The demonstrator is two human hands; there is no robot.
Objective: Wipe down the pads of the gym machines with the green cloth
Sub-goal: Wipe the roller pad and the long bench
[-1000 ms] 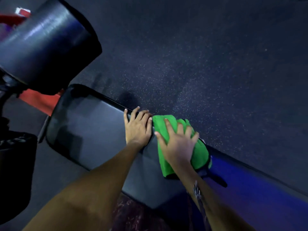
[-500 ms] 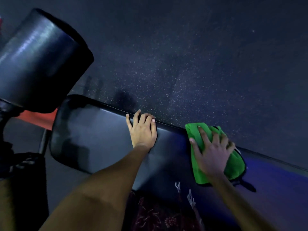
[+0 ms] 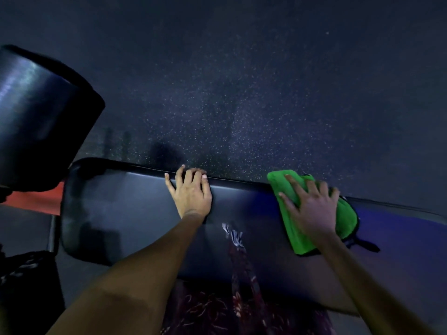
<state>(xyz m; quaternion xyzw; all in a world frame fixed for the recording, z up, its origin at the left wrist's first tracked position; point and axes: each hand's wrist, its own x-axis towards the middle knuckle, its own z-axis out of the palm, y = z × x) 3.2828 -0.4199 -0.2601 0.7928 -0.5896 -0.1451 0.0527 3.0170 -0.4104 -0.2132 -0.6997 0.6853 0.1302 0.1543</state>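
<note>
Two bare hands lay on a long, flat, black vinyl-covered gym pad point(image 3: 125, 213) that ran from the left of the head view toward the lower right. The left hand point(image 3: 191, 194) rested palm down near the pad's far edge, its fingers straight and slightly spread, the fingertips reaching the piped seam along that edge; it held nothing. The right hand point(image 3: 310, 209) lay flat on a folded bright green microfibre cloth point(image 3: 302, 240), fingers spread wide and straight, pressing the cloth against the pad rather than gripping it. The cloth lay well to the right of the left hand, its upper corner at the pad's far edge and its lower edge near the middle of the pad's width. A dark trim bordered the cloth's right side, and a short dark loop or tag point(image 3: 367, 245) projected from its lower right corner onto the pad. The right part of the pad carried a blue-violet cast of light.

At upper left a large, glossy black cylindrical roller pad point(image 3: 41, 122) overhung the end of the flat pad; whether the two touched could not be told. Beyond the far edge spread a dark rubber floor flecked with pale specks point(image 3: 242, 105). A strip of red-orange flooring point(image 3: 36, 201) showed below the roller. A dark patterned garment point(image 3: 217, 308) with a pale fringe appeared between the forearms at the lower centre.
</note>
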